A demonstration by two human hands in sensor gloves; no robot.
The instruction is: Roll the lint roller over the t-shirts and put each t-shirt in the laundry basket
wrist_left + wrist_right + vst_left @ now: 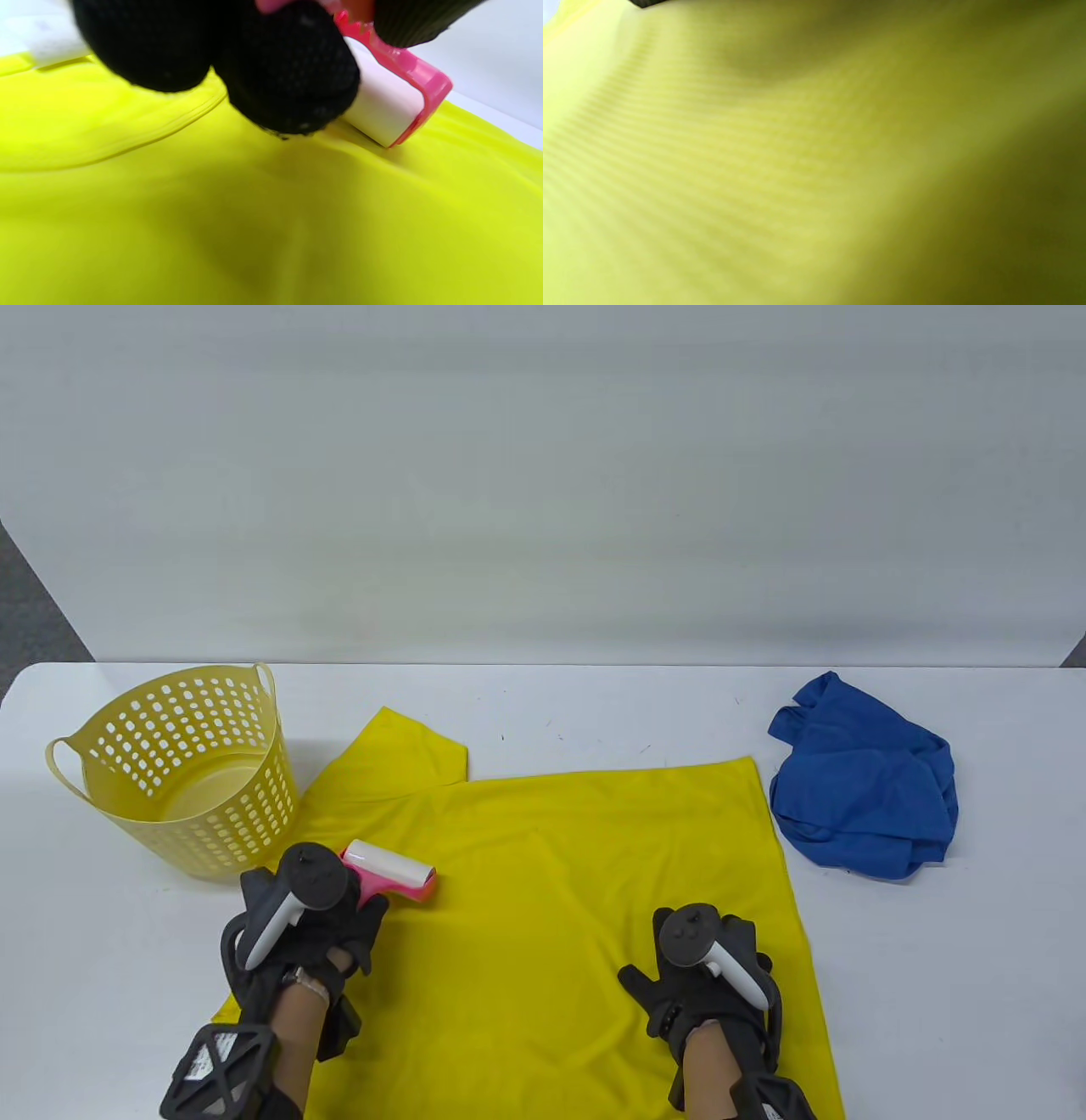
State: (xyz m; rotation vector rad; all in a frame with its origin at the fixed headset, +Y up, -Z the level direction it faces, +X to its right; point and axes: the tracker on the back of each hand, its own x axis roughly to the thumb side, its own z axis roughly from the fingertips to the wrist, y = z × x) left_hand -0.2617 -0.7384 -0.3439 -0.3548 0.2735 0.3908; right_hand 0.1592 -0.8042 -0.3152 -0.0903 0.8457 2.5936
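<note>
A yellow t-shirt [560, 891] lies spread flat across the front of the table. My left hand [327, 912] grips a pink lint roller [394, 878], whose white roll rests on the shirt near its left sleeve; the left wrist view shows the lint roller [394, 97] on the yellow t-shirt [271, 212] with my curled fingers [292, 80] round the handle. My right hand [691, 984] lies flat on the shirt's lower right part, fingers spread. The right wrist view is filled by blurred yellow t-shirt [797, 169]. A yellow perforated laundry basket [182, 772] stands at the left, nothing visible inside.
A crumpled blue t-shirt [865, 785] lies on the white table [594, 704] at the right, just past the yellow shirt's edge. The basket stands close to my left hand.
</note>
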